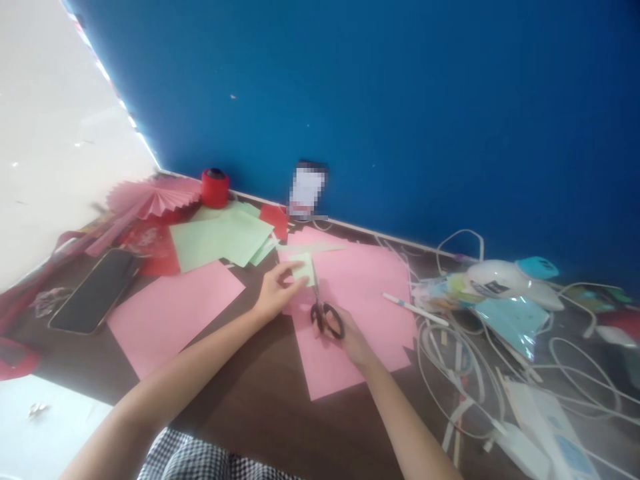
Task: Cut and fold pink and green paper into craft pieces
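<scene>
My left hand (277,290) pinches a small piece of light green paper (303,265) between thumb and fingers. In my right hand (345,337) is a pair of black-handled scissors (321,308), the fingers in its loops and the blades pointing away from me. The blades lie along the right edge of the green piece; whether they are apart I cannot make out. Beneath both hands spread several pink paper sheets (370,287). A narrow pale green strip (325,247) lies across the pink paper just beyond the small piece.
Left of my hands are a pink sheet (175,320), green sheets (225,233), a dark phone (95,291), a pink paper fan (153,195) and a red container (215,189). A second phone (307,190) leans on the blue wall (375,120). White cables (455,347) tangle at right.
</scene>
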### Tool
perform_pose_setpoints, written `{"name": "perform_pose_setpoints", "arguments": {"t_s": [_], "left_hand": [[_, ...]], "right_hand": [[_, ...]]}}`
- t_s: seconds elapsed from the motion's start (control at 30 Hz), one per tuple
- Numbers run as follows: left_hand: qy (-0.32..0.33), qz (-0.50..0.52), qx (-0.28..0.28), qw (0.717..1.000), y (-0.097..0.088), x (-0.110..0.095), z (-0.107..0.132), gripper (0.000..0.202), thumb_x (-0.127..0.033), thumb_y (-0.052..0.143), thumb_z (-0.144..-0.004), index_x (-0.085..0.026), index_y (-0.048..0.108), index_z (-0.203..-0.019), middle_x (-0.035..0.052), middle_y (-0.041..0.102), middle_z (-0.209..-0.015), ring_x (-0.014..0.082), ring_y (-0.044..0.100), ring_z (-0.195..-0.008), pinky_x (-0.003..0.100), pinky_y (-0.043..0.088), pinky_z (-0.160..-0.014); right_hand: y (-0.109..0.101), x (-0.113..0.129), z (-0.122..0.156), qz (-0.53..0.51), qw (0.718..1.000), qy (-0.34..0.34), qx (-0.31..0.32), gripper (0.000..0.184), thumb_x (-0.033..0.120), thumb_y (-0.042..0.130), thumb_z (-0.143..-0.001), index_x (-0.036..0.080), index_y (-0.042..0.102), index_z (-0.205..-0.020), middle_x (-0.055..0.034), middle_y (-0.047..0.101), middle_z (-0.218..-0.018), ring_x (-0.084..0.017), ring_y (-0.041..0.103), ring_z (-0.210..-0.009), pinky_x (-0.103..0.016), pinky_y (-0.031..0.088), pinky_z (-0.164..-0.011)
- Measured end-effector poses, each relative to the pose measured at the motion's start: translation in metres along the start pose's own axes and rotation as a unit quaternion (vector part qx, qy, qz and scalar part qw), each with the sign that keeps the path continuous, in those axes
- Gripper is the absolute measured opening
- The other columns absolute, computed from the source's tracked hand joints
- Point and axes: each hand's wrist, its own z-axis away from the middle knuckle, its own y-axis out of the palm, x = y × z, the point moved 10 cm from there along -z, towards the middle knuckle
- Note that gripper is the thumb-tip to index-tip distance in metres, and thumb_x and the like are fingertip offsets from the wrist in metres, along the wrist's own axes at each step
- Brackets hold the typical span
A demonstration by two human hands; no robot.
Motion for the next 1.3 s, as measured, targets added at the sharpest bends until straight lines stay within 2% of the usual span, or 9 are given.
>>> {"name": "perform_pose_setpoints", "arguments": {"t_s": [0.37, 0.97, 1.3], "left_hand": [[-0.004, 0.011, -0.001, 1.0, -0.0005, 0.0016, -0.0005, 0.033, -0.03, 0.068, -0.067, -0.017, 0.065, -0.098, 0.0092, 0.063, -0.106, 0.0211, 0.058, -0.096, 0.03, 0.051, -0.076], [0.013, -0.008, 0.008, 1.0, -0.001, -0.0017, -0.0009, 0.034, -0.029, 0.067, -0.069, -0.016, 0.063, -0.1, 0.009, 0.063, -0.103, 0.0193, 0.059, -0.092, 0.025, 0.051, -0.069], [0.013, -0.008, 0.01, 1.0, -0.0014, -0.0006, -0.0022, 0.033, -0.029, 0.066, -0.07, -0.016, 0.064, -0.1, 0.0094, 0.063, -0.103, 0.0201, 0.059, -0.092, 0.027, 0.051, -0.071]], "right_hand": [[0.0008, 0.0059, 0.0, 0.016, 1.0, -0.018, -0.002, 0.042, 0.055, 0.047, -0.081, 0.014, 0.056, -0.083, -0.0011, 0.055, -0.062, -0.01, 0.044, -0.054, -0.023, 0.033, -0.049], [0.0005, 0.0017, -0.0004, 0.029, 1.0, -0.008, -0.009, 0.042, 0.056, 0.045, -0.082, 0.015, 0.053, -0.083, -0.0009, 0.053, -0.062, -0.01, 0.044, -0.055, -0.023, 0.033, -0.049], [0.0006, -0.0011, -0.0006, 0.025, 1.0, 0.006, -0.011, 0.04, 0.054, 0.046, -0.082, 0.015, 0.053, -0.082, -0.0004, 0.053, -0.063, -0.01, 0.044, -0.054, -0.023, 0.032, -0.048]]}}
